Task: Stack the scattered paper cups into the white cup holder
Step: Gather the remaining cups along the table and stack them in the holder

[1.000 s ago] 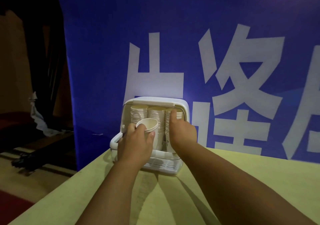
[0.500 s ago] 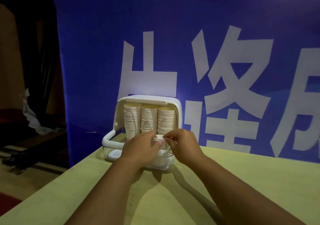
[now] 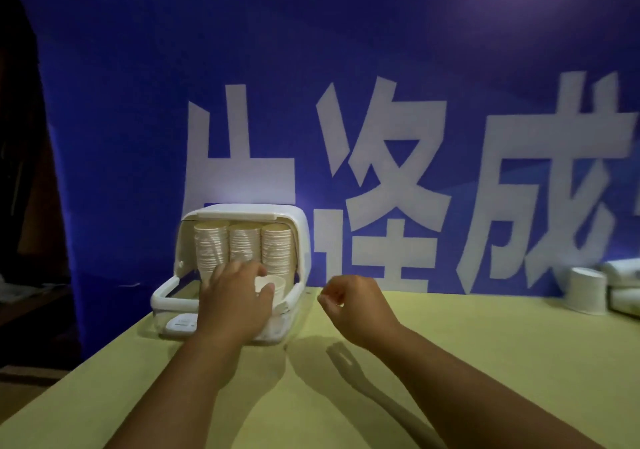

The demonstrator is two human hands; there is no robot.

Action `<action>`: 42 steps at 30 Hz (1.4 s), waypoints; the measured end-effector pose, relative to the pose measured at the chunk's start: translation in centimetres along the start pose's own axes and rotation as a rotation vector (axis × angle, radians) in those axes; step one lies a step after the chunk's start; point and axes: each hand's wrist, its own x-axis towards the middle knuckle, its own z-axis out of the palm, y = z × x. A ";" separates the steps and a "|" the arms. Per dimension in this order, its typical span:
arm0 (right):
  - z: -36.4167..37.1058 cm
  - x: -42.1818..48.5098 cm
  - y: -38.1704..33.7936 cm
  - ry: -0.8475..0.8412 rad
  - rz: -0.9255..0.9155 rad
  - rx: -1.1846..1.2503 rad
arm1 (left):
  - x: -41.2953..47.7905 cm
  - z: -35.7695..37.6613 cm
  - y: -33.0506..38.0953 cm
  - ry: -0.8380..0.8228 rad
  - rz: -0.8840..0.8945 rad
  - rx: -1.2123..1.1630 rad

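Note:
The white cup holder (image 3: 242, 212) stands open at the left end of the yellow-green table (image 3: 450, 379), with three tall stacks of paper cups (image 3: 242, 248) side by side inside. My left hand (image 3: 235, 306) reaches into the holder's open front and grips a paper cup (image 3: 272, 284) low in front of the stacks. My right hand (image 3: 353, 305) hovers to the right of the holder, its fingers curled with nothing in them. An upside-down paper cup (image 3: 587, 289) stands on the table at the far right.
A blue banner (image 3: 346, 102) with large white characters hangs right behind the table. White rolled or stacked items (image 3: 623, 286) lie at the far right edge. The table's left edge drops off to a dark floor area.
My right hand has let go of the cup and drawn back to the right, away from the holder. My left hand keeps the cup inside the holder. The view has panned right.

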 end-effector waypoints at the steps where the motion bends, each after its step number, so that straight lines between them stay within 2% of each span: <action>1: -1.5 -1.1 0.8 0.006 0.018 -0.003 | -0.5 0.1 1.4 0.033 0.044 -0.026; 3: -4.7 -3.6 2.2 0.032 0.064 0.017 | -1.7 0.4 5.1 -0.011 0.083 -0.128; 6: -9.2 -7.2 3.7 0.104 0.130 0.023 | -4.1 1.4 10.8 -0.201 0.050 -0.305; 16: -22.7 -18.5 12.7 0.311 0.428 -0.103 | -12.8 6.2 29.7 -0.463 0.243 -0.490; 22: -30.6 -24.6 20.9 0.591 0.678 -0.365 | -16.8 10.4 39.9 -0.706 0.304 -0.623; 25: -34.0 -27.0 24.4 0.703 0.794 -0.439 | -18.4 13.0 44.0 -0.801 0.367 -0.586; 30: -36.7 -28.7 28.8 0.819 1.011 -0.273 | -19.6 16.5 50.3 -0.785 0.525 -0.509; 36: -37.4 -28.5 31.5 0.975 0.974 -0.003 | -18.6 19.4 57.7 -0.762 0.740 -0.342; 42: -37.4 -28.7 32.2 0.919 1.018 -0.053 | -17.9 21.7 64.3 -0.714 0.913 -0.173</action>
